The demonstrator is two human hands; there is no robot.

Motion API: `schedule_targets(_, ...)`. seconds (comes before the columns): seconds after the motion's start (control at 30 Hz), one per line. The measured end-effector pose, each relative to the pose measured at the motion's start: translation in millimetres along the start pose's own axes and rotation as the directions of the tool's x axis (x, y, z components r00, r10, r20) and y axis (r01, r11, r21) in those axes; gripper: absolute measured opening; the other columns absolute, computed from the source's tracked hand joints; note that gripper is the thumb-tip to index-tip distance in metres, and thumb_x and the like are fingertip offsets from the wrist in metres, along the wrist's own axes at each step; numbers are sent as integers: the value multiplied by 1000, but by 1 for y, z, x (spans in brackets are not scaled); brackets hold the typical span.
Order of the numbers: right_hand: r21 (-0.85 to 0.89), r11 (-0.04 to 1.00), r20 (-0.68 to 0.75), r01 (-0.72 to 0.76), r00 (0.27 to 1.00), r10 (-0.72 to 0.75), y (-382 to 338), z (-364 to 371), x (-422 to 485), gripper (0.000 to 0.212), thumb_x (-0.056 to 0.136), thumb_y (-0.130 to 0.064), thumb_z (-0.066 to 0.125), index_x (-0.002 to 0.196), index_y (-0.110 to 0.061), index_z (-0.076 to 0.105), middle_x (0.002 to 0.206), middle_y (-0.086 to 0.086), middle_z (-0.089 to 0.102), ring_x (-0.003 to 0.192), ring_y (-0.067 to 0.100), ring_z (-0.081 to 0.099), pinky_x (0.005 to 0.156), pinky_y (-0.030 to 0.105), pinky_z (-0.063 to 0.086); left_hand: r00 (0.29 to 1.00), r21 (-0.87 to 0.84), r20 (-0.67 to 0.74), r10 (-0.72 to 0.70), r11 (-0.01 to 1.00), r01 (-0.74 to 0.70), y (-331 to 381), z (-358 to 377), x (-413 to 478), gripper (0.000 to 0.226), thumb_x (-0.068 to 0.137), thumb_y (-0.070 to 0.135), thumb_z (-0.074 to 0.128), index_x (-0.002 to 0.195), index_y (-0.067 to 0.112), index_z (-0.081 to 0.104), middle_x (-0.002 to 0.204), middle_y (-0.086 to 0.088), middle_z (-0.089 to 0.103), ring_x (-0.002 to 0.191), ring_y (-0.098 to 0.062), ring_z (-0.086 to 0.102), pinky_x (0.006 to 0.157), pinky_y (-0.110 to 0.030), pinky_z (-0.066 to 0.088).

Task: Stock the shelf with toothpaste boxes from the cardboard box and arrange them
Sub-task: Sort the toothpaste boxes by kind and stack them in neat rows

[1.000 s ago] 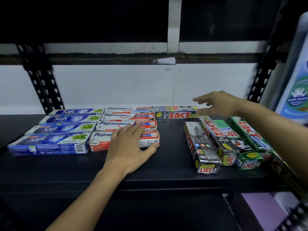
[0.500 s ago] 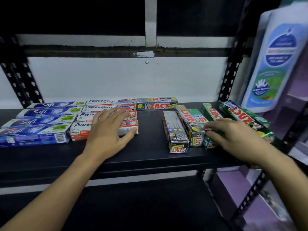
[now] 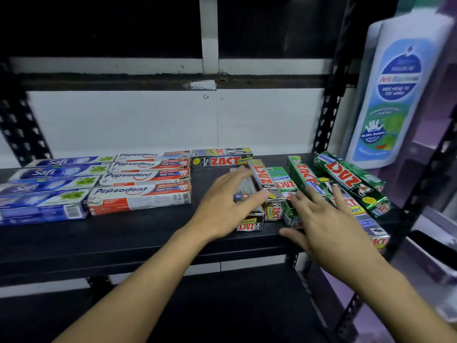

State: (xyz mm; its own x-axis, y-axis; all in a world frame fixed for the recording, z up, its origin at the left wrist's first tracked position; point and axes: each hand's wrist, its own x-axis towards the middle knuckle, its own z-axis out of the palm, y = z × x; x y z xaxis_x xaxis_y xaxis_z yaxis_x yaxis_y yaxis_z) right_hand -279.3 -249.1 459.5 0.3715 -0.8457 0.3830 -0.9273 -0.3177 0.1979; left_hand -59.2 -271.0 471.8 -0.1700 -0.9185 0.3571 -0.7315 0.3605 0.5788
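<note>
On the black metal shelf (image 3: 123,238), the four blue-and-white Safi toothpaste cartons (image 3: 44,191) at its 9 o'clock end and the four white-and-red Pepsodent toothpaste cartons (image 3: 146,184) just to their 3 o'clock side lie in tidy crosswise rows. No hand is on them now. The left hand (image 3: 222,209), which half a second ago rests on the front Pepsodent carton, is now further toward 3 o'clock. It lies open on the grey-and-silver Zact toothpaste carton (image 3: 248,224), fingers nearly straight along it and thumb laid across its top. At that hand's 12 o'clock one grey Zact Smokers carton (image 3: 222,158) sits crosswise against the back wall, seemingly the start of a third row. The right hand (image 3: 329,224), which a second ago reaches to the back by that carton, is now at the front edge. It is spread open, fingers straight, on the green Zact Whitening cartons (image 3: 346,179), which lie lengthwise and askew at the shelf's 3 o'clock end. A tall white plastic bottle with a blue label (image 3: 395,95) stands beyond them at 2 o'clock. The shift suggests the two left brands are finished and the loose Zact pile is next to be turned and squared behind the first carton. The cardboard box is not in view.
</note>
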Motion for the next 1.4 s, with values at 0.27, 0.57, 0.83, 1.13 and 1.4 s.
schedule_targets(0.27, 115, 993, -203, 23, 979, 1, -3, 8, -18, 64, 76, -42, 77, 129, -11, 60, 132, 4, 63, 90, 31, 71, 72, 41, 57, 988, -50, 95, -118, 991, 123, -6, 7, -4, 80, 79, 80, 50, 149, 48, 28, 162, 22, 8, 149, -8, 15, 117, -41, 19)
schedule_targets(0.57, 488, 873, -293, 21, 946, 141, 11, -23, -10, 56, 82, -29, 77, 133, -14, 61, 132, 4, 62, 120, 20, 61, 102, 27, 44, 984, -122, 70, -161, 978, 168, -10, 5, -5, 76, 76, 78, 57, 144, 52, 36, 160, 28, 12, 148, -9, 20, 119, -47, 23)
schedule_targets(0.83, 446, 893, -233, -60, 956, 180, 48, -46, 44, 55, 80, -32, 78, 131, -18, 62, 123, 5, 68, 111, 26, 64, 95, 37, 51, 978, -221, 50, -202, 953, 208, -15, 5, -3, 80, 64, 84, 60, 137, 54, 44, 158, 28, 21, 144, -8, 32, 117, -47, 29)
schedule_targets(1.13, 321, 924, -49, -210, 970, 238, 59, -1, 136, 34, 86, -43, 68, 110, -19, 66, 98, 14, 69, 92, 38, 63, 75, 41, 54, 976, -239, 66, -205, 947, 215, -15, 6, -3, 75, 64, 82, 59, 131, 52, 46, 145, 27, 42, 128, -2, 46, 104, -30, 38)
schedule_targets(1.4, 512, 816, 63, -269, 959, 277, 64, 10, 169, 64, 83, -43, 74, 137, -15, 54, 133, 12, 60, 122, 31, 56, 103, 41, 46, 977, -266, 49, -209, 940, 215, -16, 6, -3, 73, 66, 83, 55, 131, 51, 48, 148, 30, 37, 133, -2, 43, 107, -32, 36)
